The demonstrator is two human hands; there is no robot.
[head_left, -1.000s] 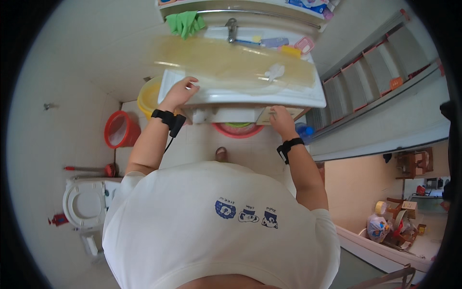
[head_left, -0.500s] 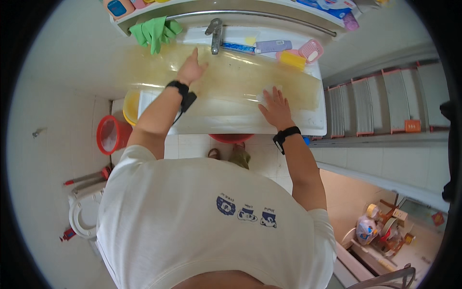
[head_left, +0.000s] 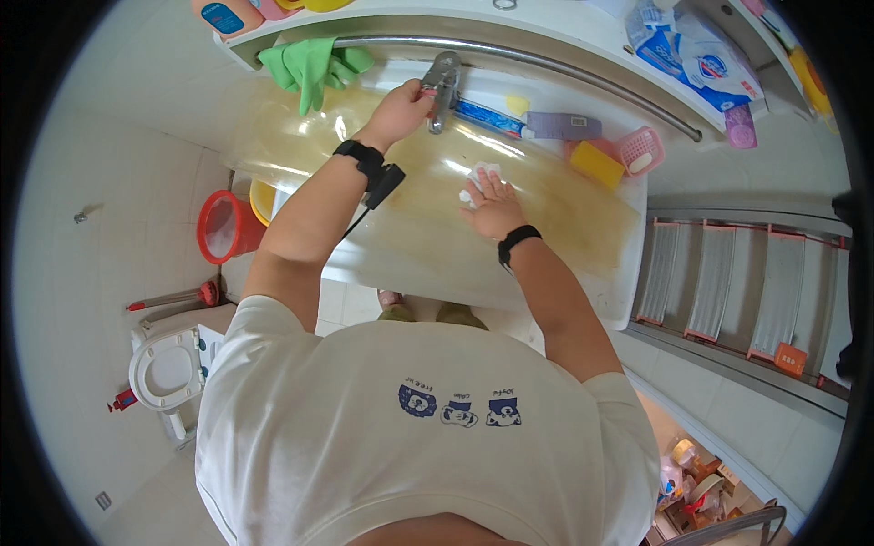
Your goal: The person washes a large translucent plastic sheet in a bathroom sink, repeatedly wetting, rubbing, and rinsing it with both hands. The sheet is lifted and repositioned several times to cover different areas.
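A translucent yellowish sheet (head_left: 564,205), shiny and wet-looking, is spread over the white basin (head_left: 619,289) and reaches past its left side. At the back stands a chrome faucet (head_left: 443,80). My left hand (head_left: 398,116) is closed against the faucet's left side, the fingertips partly hidden. On the middle of the sheet my right hand (head_left: 494,207) presses down a crumpled white tissue (head_left: 482,173), which sticks out around its fingers. Right of the faucet lie a blue tube (head_left: 487,116), a mauve tube (head_left: 564,126), a yellow sponge (head_left: 596,164) and a pink soap basket (head_left: 641,151).
A metal rail (head_left: 537,60) under a shelf (head_left: 528,27) runs behind the faucet, with green gloves (head_left: 309,68) hung on it. A red bucket (head_left: 228,227) stands at the left, a toilet (head_left: 168,369) nearer me. A folded ladder (head_left: 719,282) lies along the right.
My left hand has moved from above the sheet to the faucet and closed. My right hand has slid left and away from me with the tissue. The view has shifted.
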